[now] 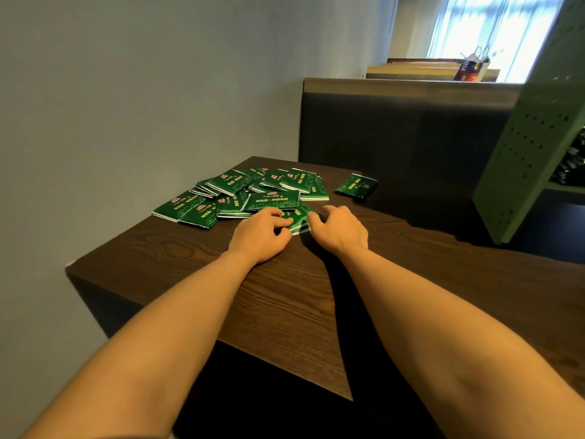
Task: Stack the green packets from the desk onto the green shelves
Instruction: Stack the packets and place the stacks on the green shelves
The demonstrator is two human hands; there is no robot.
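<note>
Dark wood-grain desk filling the middle of the view, one corner jutting toward the camera, pale wall just to its left. Black padded seat back standing right behind the desk's far edge. Green perforated shelf unit rising off the desk's far right, well apart from the pile, dark items on one of its levels too blurred to make out. Further back beyond the desk, a bright window and a paper bag with handles perched on a ledge.

On the desk's far left part, toward the wall: a loose heap of green packets, overlapping, lying flat and at all angles, red and yellow print on top. One lone packet lying apart on the desk's far right side, near the seat back.

Both bare forearms stretched over the desk from the near edge. Left hand palm down at the heap's near edge, fingers curled over a small bundle of packets. Right hand just beside it, fingers curled against the bundle's right end. Bundle pinched between the two hands, resting low on the desk top, touching the heap. Hands close together, only the bundle between them.
</note>
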